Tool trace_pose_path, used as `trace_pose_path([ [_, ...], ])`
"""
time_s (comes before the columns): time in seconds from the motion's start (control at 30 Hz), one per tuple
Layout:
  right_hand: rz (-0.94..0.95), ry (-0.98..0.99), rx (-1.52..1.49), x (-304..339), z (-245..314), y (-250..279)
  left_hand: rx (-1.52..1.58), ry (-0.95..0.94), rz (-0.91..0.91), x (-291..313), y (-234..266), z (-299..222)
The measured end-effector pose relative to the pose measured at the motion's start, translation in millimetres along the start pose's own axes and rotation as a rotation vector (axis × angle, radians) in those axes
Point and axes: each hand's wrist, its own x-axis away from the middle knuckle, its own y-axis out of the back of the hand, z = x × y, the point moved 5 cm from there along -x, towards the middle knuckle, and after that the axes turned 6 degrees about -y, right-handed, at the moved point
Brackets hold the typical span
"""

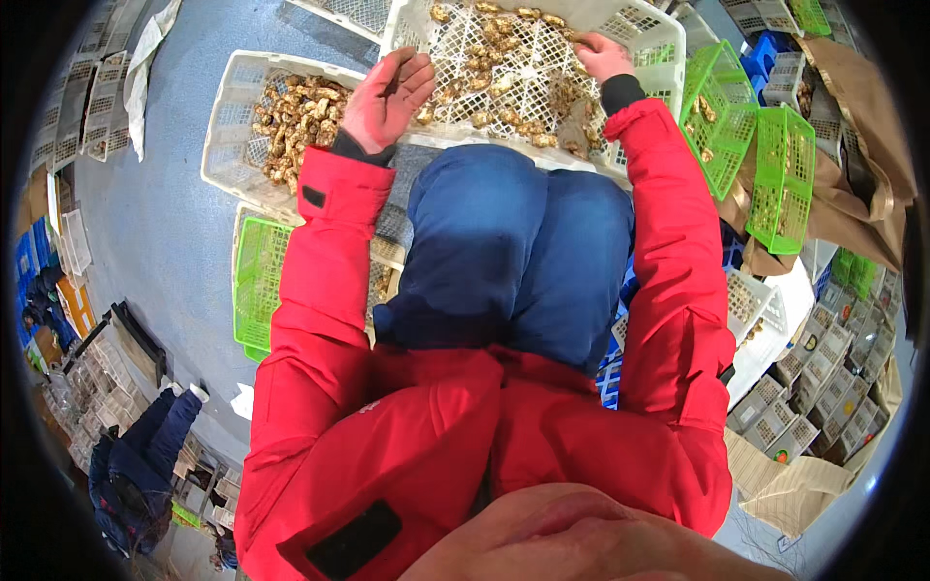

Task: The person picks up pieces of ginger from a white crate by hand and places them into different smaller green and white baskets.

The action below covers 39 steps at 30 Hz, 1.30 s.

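Note:
In front of my knees lies a large white mesh crate (426,27) with small brown-and-cream lumps (501,85), perhaps mushrooms or bulbs, scattered over its floor. My left hand (386,105) is open at the crate's left edge, palm showing, fingers slightly bent, holding nothing. My right hand (604,58) is over the crate's right part, its fingers curled together; what they hold, if anything, is too small to make out. Dark debris (573,111) lies on the mesh below it. To the left, a smaller white crate (221,145) holds a heap of the same lumps (300,121).
Green baskets stand at the right, one (722,121) against the large crate and another (783,179) beyond it. A green basket (260,281) is at my left. Brown sheeting (852,126) and stacked crates (823,373) fill the right. Another person (136,474) in dark clothes is at lower left.

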Motion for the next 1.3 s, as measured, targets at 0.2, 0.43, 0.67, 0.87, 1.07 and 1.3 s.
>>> trace_pose_path([
  [0.2, 0.043, 0.437, 0.732, 5, 85, -83, -0.041, 0.102, -0.574, -16, 45, 66],
  [0.43, 0.132, 0.204, 0.817, 1, 75, -76, 0.112, -0.042, -0.606, -13, 57, 52],
  [0.67, -0.125, 0.509, 0.852, -34, 111, -125, 0.076, -0.001, -0.512, -23, 47, 64],
  [0.87, 0.023, 0.235, 0.121, -15, 106, -101, -0.206, 0.104, -0.599, -23, 41, 69],
  [1.07, 0.416, 0.247, 0.008, 19, 155, -97, -0.332, 0.122, -0.288, -19, 31, 65],
  [1.3, -0.079, 0.63, 0.868, -58, 133, -126, -0.126, 0.084, -0.329, -20, 30, 66],
])
